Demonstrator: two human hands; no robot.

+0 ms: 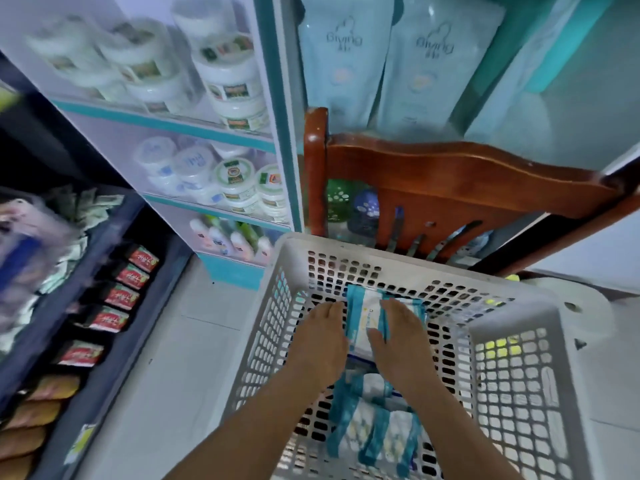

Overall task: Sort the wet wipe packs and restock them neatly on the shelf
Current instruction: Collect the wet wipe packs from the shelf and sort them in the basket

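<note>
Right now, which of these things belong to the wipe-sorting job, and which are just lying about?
Part of the job:
- wet wipe packs gripped by the left hand and right hand
- more packs lower in the basket
- white basket
- shelf

Just there:
- white tubs
- wooden chair
- red sachets
- pale blue pouches
</note>
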